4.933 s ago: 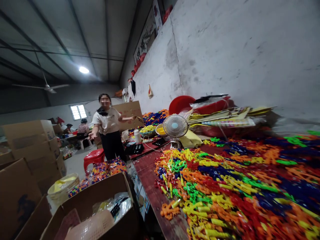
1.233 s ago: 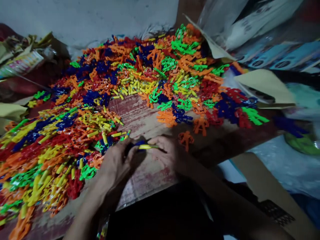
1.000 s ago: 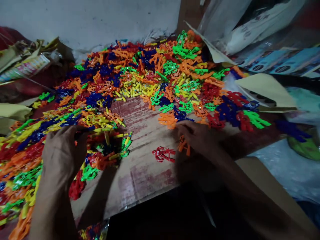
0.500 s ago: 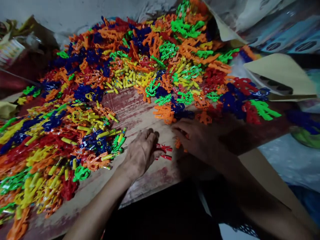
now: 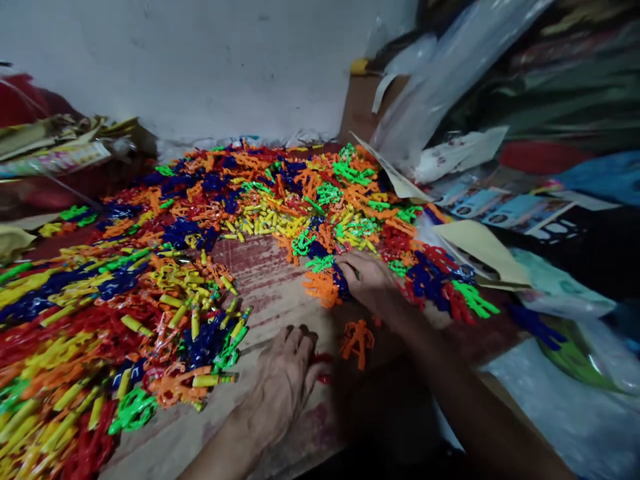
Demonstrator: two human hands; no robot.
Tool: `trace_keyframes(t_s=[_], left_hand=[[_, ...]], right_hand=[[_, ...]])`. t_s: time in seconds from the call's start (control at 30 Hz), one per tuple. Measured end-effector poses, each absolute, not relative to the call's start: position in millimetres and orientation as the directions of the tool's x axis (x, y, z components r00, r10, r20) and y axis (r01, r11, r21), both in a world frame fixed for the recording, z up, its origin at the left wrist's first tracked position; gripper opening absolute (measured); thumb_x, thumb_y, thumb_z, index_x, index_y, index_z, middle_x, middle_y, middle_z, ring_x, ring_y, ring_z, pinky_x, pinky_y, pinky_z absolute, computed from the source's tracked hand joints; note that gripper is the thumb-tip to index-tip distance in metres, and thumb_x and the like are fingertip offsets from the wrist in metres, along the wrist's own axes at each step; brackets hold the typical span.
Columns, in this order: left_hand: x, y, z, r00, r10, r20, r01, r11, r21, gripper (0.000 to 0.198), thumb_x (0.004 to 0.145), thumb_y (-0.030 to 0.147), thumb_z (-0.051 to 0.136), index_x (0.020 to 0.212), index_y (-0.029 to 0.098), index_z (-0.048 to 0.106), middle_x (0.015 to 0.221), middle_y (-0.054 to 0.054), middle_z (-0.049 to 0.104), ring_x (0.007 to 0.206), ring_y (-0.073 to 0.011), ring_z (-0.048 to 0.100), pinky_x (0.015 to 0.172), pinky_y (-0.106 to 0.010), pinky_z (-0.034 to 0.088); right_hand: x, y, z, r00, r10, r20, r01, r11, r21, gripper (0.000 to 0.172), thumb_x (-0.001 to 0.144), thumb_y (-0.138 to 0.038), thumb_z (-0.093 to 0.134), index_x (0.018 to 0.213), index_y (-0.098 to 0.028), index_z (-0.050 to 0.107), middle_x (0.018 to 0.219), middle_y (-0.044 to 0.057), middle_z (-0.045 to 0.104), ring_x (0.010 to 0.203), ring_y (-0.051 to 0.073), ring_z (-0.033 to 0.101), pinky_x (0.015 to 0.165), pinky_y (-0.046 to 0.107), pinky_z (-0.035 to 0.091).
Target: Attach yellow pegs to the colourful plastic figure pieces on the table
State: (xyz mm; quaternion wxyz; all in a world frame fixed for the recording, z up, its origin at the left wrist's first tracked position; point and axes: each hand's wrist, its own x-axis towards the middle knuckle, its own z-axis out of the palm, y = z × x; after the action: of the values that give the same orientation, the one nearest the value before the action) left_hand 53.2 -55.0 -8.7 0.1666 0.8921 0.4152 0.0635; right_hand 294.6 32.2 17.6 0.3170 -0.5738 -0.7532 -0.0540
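Observation:
My left hand (image 5: 280, 380) lies palm down on the board with its fingers stretched forward. A red plastic piece (image 5: 324, 368) shows beside its thumb, partly covered by the hand. My right hand (image 5: 373, 277) reaches to the near edge of the heap, fingers bent and thumb close to the index finger. Beside those fingertips is a dark blue plastic figure (image 5: 341, 283); whatever they pinch is hidden. Left of it lie orange plastic figures (image 5: 321, 288) and a green one (image 5: 319, 263). Between my hands an orange figure (image 5: 357, 341) rests alone on the board.
A large heap of mixed plastic figures (image 5: 210, 180) spreads along the wall, with yellow crayon-like sticks (image 5: 265, 220) among them. Another pile (image 5: 150, 320) covers the left side. Folded card (image 5: 480, 250) and clear plastic bags (image 5: 545, 380) sit at the right; stacked packaging (image 5: 60, 157) stands far left.
My right hand has moved forward from the board to the heap's edge, leaving the orange figure behind. The left hand stays by the red piece, its fingers flatter. The view has tilted up.

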Motion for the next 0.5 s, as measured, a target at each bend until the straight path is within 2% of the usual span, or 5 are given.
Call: trace_keyframes(t_s=[0.1, 0.2, 0.3, 0.37, 0.5], left_hand=[[49.0, -56.7, -4.7, 0.632, 0.773, -0.057, 0.730, -0.570, 0.377, 0.054, 0.087, 0.031, 0.068, 0.136, 0.014, 0.054, 0.144, -0.020, 0.051, 0.134, -0.0388, 0.048, 0.108, -0.052, 0.046], [48.4, -53.5, -10.5, 0.659, 0.748, -0.075, 0.678, -0.549, 0.490, 0.052, 0.076, 0.024, 0.074, 0.126, 0.013, 0.061, 0.137, -0.020, 0.057, 0.125, -0.0389, 0.054, 0.105, -0.049, 0.048], [50.7, -43.4, -21.1, 0.660, 0.751, 0.019, 0.545, -0.496, 0.677, 0.044, 0.072, 0.014, 0.066, 0.115, 0.017, 0.062, 0.116, -0.013, 0.067, 0.105, -0.0286, 0.063, 0.095, -0.037, 0.051], [50.3, -34.5, -26.2, 0.575, 0.812, 0.096, 0.443, -0.408, 0.798, 0.037, 0.075, 0.011, 0.057, 0.111, 0.019, 0.060, 0.096, -0.007, 0.069, 0.086, -0.0194, 0.062, 0.079, -0.027, 0.051], [42.6, -18.1, -30.4, 0.268, 0.958, 0.099, 0.347, -0.192, 0.918, 0.005, 0.087, 0.021, 0.053, 0.088, 0.020, 0.057, 0.068, 0.002, 0.052, 0.061, -0.0109, 0.045, 0.058, -0.019, 0.039]], right_hand=[[280.7, 62.9, 23.7, -0.231, 0.831, 0.507, 0.895, 0.386, -0.225, 0.026, 0.087, -0.010, 0.046, 0.092, -0.016, 0.071, 0.089, 0.010, 0.073, 0.089, 0.023, 0.066, 0.085, 0.034, 0.050], [258.3, 91.9, 32.6, -0.312, 0.832, 0.459, 0.886, 0.429, -0.175, 0.030, 0.088, -0.008, 0.042, 0.096, -0.015, 0.070, 0.093, 0.011, 0.071, 0.092, 0.022, 0.064, 0.086, 0.033, 0.049], [229.5, 129.3, 36.3, -0.360, 0.838, 0.411, 0.882, 0.450, -0.144, 0.033, 0.089, -0.007, 0.040, 0.103, -0.014, 0.069, 0.100, 0.012, 0.070, 0.096, 0.021, 0.062, 0.090, 0.033, 0.048], [210.4, 159.2, 34.0, -0.375, 0.850, 0.370, 0.887, 0.445, -0.125, 0.036, 0.088, -0.008, 0.041, 0.113, -0.014, 0.067, 0.108, 0.013, 0.069, 0.104, 0.023, 0.061, 0.095, 0.035, 0.047], [183.3, 214.5, 23.8, -0.391, 0.896, 0.210, 0.907, 0.414, -0.074, 0.049, 0.082, -0.009, 0.052, 0.130, -0.016, 0.061, 0.131, 0.017, 0.061, 0.124, 0.029, 0.054, 0.106, 0.042, 0.042]])
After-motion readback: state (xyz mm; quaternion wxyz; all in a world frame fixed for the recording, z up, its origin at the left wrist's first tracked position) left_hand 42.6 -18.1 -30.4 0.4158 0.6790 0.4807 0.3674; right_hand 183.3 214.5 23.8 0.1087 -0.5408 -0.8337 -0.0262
